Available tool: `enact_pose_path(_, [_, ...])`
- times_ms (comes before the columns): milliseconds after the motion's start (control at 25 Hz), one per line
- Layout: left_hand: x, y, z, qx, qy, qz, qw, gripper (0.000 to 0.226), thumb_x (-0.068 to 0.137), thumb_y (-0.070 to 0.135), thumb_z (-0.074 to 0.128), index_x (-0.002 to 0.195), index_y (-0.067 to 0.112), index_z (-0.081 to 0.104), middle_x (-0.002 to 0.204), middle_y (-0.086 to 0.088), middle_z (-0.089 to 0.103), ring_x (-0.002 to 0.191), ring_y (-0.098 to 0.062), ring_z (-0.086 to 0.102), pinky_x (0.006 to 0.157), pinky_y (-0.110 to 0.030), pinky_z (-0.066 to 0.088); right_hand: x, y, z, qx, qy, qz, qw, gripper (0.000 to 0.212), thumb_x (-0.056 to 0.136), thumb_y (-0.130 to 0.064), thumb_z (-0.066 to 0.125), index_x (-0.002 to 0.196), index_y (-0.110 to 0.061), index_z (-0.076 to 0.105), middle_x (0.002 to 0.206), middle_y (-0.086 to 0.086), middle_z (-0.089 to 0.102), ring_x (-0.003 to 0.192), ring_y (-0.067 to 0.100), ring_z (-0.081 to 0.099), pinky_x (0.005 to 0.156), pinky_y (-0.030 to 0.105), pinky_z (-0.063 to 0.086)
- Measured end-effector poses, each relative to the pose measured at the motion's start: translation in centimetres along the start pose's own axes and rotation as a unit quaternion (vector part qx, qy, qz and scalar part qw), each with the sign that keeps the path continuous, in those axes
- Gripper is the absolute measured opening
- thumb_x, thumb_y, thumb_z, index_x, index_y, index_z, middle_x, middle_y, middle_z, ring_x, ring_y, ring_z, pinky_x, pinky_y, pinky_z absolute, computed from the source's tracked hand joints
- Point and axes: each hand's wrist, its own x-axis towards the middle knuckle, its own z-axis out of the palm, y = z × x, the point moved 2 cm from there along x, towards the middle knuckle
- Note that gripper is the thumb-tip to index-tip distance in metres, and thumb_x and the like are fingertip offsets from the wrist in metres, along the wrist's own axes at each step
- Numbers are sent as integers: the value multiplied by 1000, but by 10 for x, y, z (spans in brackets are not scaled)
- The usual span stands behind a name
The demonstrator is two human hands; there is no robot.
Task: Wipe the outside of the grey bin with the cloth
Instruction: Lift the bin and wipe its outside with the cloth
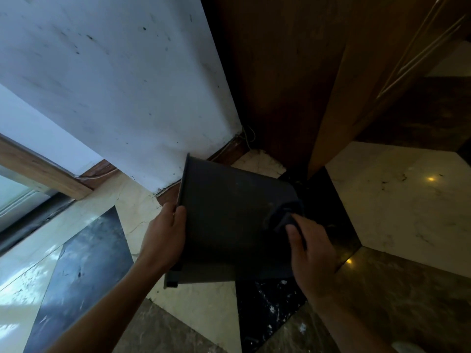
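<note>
Head view: your left hand (167,235) clamps the tipped grey bin (229,220) by its leftward-facing rim; your right hand (312,253) fingers press the cloth (285,216) against its base end.

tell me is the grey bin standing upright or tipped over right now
Tipped on its side. The grey bin has its rim at left, gripped by the left hand, while the right hand presses the cloth near its base.

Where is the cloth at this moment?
In the head view, the dark bunched cloth sits right of centre, pressed by the right hand against the base end of the tipped grey plastic bin, opposite the rim gripped by the left hand.
</note>
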Motion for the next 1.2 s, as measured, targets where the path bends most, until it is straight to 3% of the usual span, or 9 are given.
enact_pose_path(120, [-11, 3, 7, 9, 41, 17, 999, 23, 101, 32, 32, 104, 19, 51, 79, 7, 56, 71, -11, 58, 55, -27, 46, 9, -55, 8, 72, 14, -118, 990, 42, 101, -40, 43, 107, -6, 67, 99, 4, 70, 89, 10, 58, 78, 16, 44])
enact_pose_path(200, [-20, 10, 12, 5, 46, 47, 998, 22, 100, 32, 33, 99, 21, 52, 73, 7, 58, 64, -16, 61, 50, -32, 48, 3, -79, 17, 106, -13, -109, 988, 34, 101, -39, 45, 116, -15, 63, 110, -4, 66, 98, 6, 56, 85, 17, 44])
enact_pose_path(280, [-28, 20, 16, -4, 54, 77, 996, 20, 100, 24, 36, 92, 25, 54, 71, 5, 61, 60, -18, 61, 45, -33, 46, -13, -93, 31, 91, -85, -78, 989, 36, 102, -42, 40, 128, -25, 57, 129, -9, 62, 119, 13, 54, 96, 31, 45])
enact_pose_path(400, [-35, 26, 23, -26, 62, 88, 994, 22, 98, 22, 36, 87, 27, 53, 70, 4, 63, 61, -16, 60, 53, -41, 50, -29, -95, 54, -19, -197, -41, 979, 48, 102, -49, 15, 147, -40, 29, 157, -16, 30, 147, 16, 21, 116, 46, 21])
enact_pose_path(600, [-42, 14, 24, -12, 40, 117, 992, 26, 91, 44, 35, 81, 24, 50, 57, 2, 60, 45, -13, 52, 41, -36, 38, 17, -67, 81, -69, -246, 1, 967, 56, 97, -56, 0, 151, -45, 1, 162, -21, -3, 149, 12, -12, 119, 50, -5])
enact_pose_path(720, [-40, 8, 25, 2, 46, 110, 993, 24, 90, 46, 35, 83, 27, 50, 64, 10, 63, 46, -12, 54, 38, -25, 35, 53, -41, 95, -75, -234, 48, 968, 55, 97, -56, 7, 151, -45, 4, 162, -20, 1, 150, 15, -6, 118, 50, -3])
enact_pose_path(920, [-42, -4, 22, -16, 66, 71, 995, 23, 89, 47, 35, 86, 34, 53, 73, 13, 66, 57, -10, 60, 44, -34, 41, 55, 43, 82, -165, -181, 143, 959, 55, 98, -53, 13, 151, -41, 21, 161, -14, 19, 146, 25, 20, 113, 54, 23])
enact_pose_path(1080, [-42, -3, 24, -20, 69, 88, 994, 26, 90, 47, 35, 84, 29, 53, 53, -3, 58, 54, -13, 58, 43, -40, 42, 34, 88, 52, -25, -101, 286, 953, 48, 102, -40, 28, 148, -26, 37, 153, 0, 40, 138, 28, 39, 109, 42, 34])
enact_pose_path(1200, [-44, 4, 28, -14, 63, 110, 992, 26, 91, 45, 34, 82, 28, 50, 53, 2, 57, 52, -10, 57, 38, -25, 37, 0, 56, 42, 5, -57, 267, 962, 43, 103, -34, 35, 142, -24, 47, 145, 0, 51, 135, 22, 45, 109, 43, 37])
